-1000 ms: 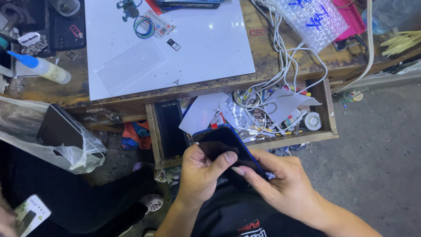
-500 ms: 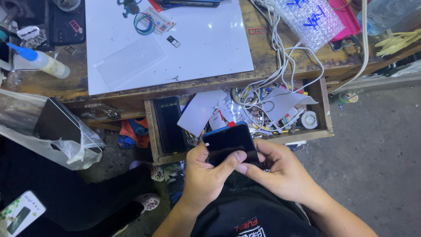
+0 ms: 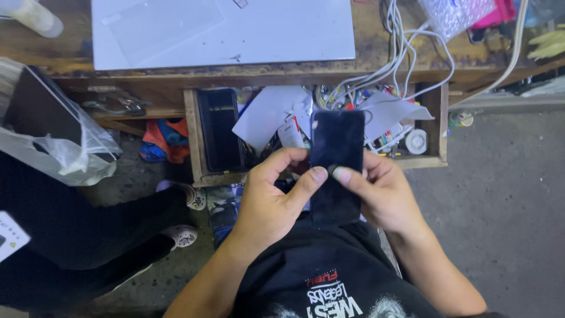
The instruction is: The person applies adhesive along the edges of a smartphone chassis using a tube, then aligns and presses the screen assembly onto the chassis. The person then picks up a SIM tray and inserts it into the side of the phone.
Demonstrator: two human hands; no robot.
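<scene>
Since a second ago the dark phone (image 3: 336, 165) has turned from lying slantwise across the lap to standing lengthwise, its top end now over the open drawer (image 3: 194, 141), and the view has dropped closer, so less of the worktop (image 3: 70, 56) shows.

Largest in view is that wooden worktop, with a white mat (image 3: 235, 29) spread across it and a clear sheet of film (image 3: 159, 23) lying on the mat's left part. At its far left edge lies a pale bottle (image 3: 32, 15). White cables (image 3: 406, 59) run from the worktop's right part down into the drawer. To the left, a clear plastic bag (image 3: 65, 141) hangs off the worktop's edge with a dark flat thing inside.

The drawer below holds a second black phone (image 3: 219, 129) laid lengthwise along its left wall, crumpled white papers (image 3: 271, 115) in the middle, and a small white round roll (image 3: 416, 141) near its right wall.

The dark phone is held screen-up between both hands, above the lap and just in front of the drawer. The left hand (image 3: 273, 203) cups its left edge, fingers curled behind it, thumb pressed on the glass. The right hand (image 3: 385, 194) grips the right edge likewise, its thumb tip on the screen almost meeting the left thumb.
</scene>
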